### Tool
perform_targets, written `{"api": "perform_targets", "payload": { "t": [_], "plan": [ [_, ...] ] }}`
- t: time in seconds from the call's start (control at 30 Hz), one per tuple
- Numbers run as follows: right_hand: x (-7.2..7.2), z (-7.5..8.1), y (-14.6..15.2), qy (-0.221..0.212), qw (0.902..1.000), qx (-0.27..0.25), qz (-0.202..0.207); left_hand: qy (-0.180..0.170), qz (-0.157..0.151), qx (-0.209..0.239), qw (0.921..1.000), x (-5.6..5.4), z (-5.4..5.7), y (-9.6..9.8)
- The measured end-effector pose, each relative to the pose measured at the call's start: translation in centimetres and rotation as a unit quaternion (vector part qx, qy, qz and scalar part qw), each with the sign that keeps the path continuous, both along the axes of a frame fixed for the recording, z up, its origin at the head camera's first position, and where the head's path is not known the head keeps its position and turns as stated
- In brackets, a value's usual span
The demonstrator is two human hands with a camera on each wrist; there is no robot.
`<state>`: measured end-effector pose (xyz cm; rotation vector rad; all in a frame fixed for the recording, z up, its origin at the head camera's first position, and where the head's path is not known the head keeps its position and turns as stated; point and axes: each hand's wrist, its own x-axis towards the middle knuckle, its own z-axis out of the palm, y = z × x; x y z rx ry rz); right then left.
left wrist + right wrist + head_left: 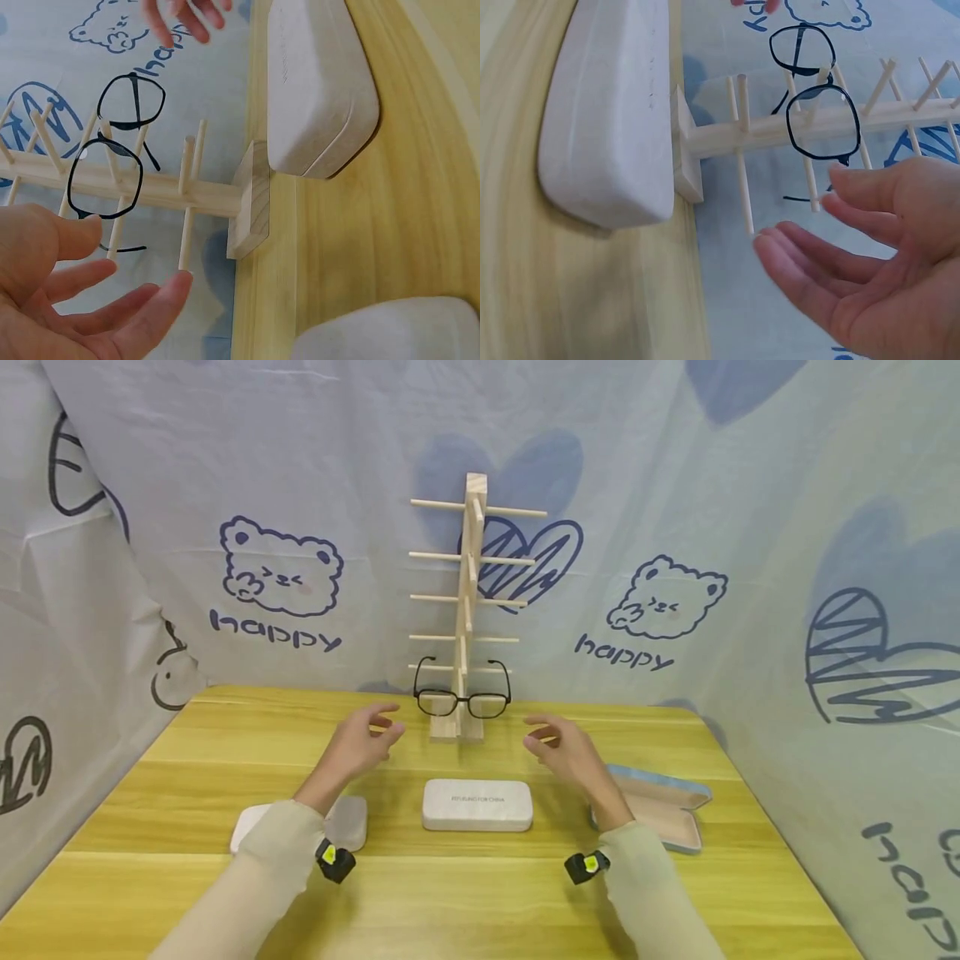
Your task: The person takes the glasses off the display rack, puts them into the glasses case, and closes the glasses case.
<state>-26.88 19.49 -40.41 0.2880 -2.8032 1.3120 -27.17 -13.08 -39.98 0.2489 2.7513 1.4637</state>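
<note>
Black-framed glasses (461, 695) hang low on a wooden glasses rack (470, 568) with several rows of pegs. Just left of them is my left hand (363, 742), its fingers loosely bent and holding nothing. On the other side my right hand (564, 747) hovers in the same relaxed pose, also holding nothing. Both wrist views show the glasses apart from the fingers, resting on the rack's pegs; the left thumb (82, 232) overlaps the frame's edge in the left wrist view. In front of the rack lies a closed white glasses case (477, 806) with printed lettering.
Under my right forearm an open blue glasses case (660, 810) with a pale lining lies on the wooden table (465, 893). A white case (347, 823) lies partly hidden beneath my left forearm. Behind the rack hangs a printed cloth (300, 460).
</note>
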Motion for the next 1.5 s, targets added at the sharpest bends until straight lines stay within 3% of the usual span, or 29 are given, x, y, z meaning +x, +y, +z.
{"api": "perform_targets", "payload": {
  "t": [0.4,0.7,0.87,1.13,1.33,1.5],
  "plan": [
    [-2.2,1.0,-2.1,0.041,0.9968,-0.064,-0.024,0.054,0.006,0.058,0.9968,-2.6,0.6,1.2],
    [-3.2,1.3,-3.3,0.053,0.9960,-0.065,-0.030,0.053,-0.009,0.081,0.9953,-3.6,1.0,1.9],
    [-3.6,1.2,-3.6,0.059,0.9942,-0.083,-0.036,0.045,0.001,0.093,0.9947,-4.0,1.2,2.3],
    [-3.7,1.2,-3.9,0.058,0.9912,-0.109,-0.048,0.045,0.014,0.108,0.9931,-3.8,1.4,2.7],
    [-3.5,1.5,-4.0,0.049,0.9905,-0.117,-0.053,0.018,0.027,0.111,0.9932,-3.5,1.6,2.5],
    [-3.0,1.8,-3.9,0.049,0.9910,-0.113,-0.053,0.020,0.019,0.121,0.9922,-2.9,1.8,2.3]
  ]
}}
